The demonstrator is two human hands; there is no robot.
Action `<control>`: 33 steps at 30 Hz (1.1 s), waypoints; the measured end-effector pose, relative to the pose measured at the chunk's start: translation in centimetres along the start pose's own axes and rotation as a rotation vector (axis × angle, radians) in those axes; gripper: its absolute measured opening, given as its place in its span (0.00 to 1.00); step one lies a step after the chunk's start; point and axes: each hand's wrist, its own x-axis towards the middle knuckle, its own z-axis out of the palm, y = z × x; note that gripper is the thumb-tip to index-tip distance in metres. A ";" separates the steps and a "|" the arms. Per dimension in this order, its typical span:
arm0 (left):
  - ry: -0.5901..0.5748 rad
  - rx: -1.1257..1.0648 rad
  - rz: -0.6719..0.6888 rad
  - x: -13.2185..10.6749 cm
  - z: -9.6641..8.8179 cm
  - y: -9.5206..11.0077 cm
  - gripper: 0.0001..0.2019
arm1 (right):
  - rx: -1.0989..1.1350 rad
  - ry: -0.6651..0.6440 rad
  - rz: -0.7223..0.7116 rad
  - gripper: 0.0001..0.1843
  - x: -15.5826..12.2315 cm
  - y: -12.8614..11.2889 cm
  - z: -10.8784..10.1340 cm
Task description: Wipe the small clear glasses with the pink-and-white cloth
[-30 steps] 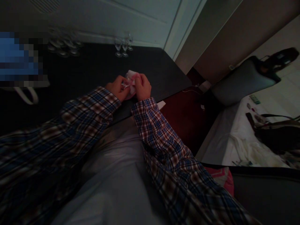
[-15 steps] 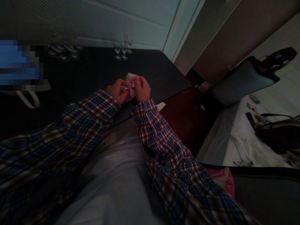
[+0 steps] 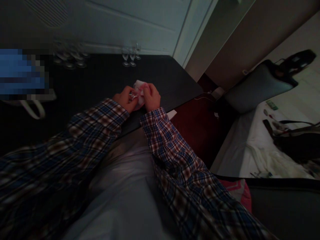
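Note:
Between my hands, above the near edge of the dark table point(image 3: 170, 78), is a small pink and white packet point(image 3: 140, 84) that looks like soft, crinkled plastic wrapping. My left hand point(image 3: 125, 97) is closed on its left side, fingertips at a shiny, clear part. With thumb and fingers pinched together, my right hand point(image 3: 152, 97) grips its right edge. My fingers cover much of the packet, and its contents cannot be made out. Beyond it, near the table's back edge, stand a few small stemmed glasses point(image 3: 132, 59).
More stemmed glasses point(image 3: 70, 58) stand in a group at the back left. A blurred-out blue patch point(image 3: 20, 71) and a white strap loop point(image 3: 37, 113) are at the left. To the right lie a red floor point(image 3: 192, 130), a bed point(image 3: 250, 146) and a dark bag point(image 3: 295, 143).
The view has shifted slightly, so the table and glasses sit a little lower. Both hands keep hold of the packet with only tiny finger movement.

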 end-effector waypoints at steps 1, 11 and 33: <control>0.002 -0.002 0.001 0.0 0.0 0.0 0.19 | 0.002 -0.002 -0.004 0.13 0.0 0.0 0.0; -0.003 0.013 -0.031 0.0 0.0 0.1 0.20 | 0.005 0.003 -0.011 0.13 0.0 0.3 0.1; -0.023 -0.022 -0.043 0.2 0.0 0.0 0.20 | -0.024 -0.018 -0.007 0.15 -0.1 0.1 0.0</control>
